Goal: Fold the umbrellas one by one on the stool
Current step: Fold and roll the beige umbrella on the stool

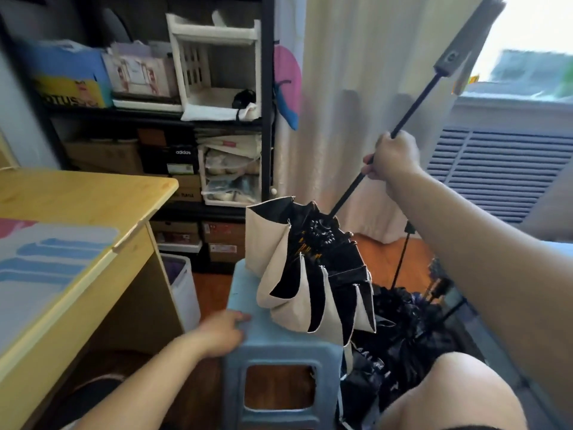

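Observation:
A beige umbrella with a black lining (313, 274) rests with its collapsed canopy on the light blue plastic stool (257, 333), its black shaft slanting up to the right to a grey handle (455, 54). My right hand (392, 158) grips the shaft midway. My left hand (224, 332) rests on the stool's left edge, a little left of the canopy. A second, black umbrella (400, 330) lies in a heap on the floor right of the stool, partly hidden by the beige one.
A yellow wooden desk (102, 209) with a mat stands at the left. Behind it is a black shelf (266, 119) packed with boxes and a white crate. A cream curtain (356, 88) and a window are at the back right. My knee (449, 395) is at the lower right.

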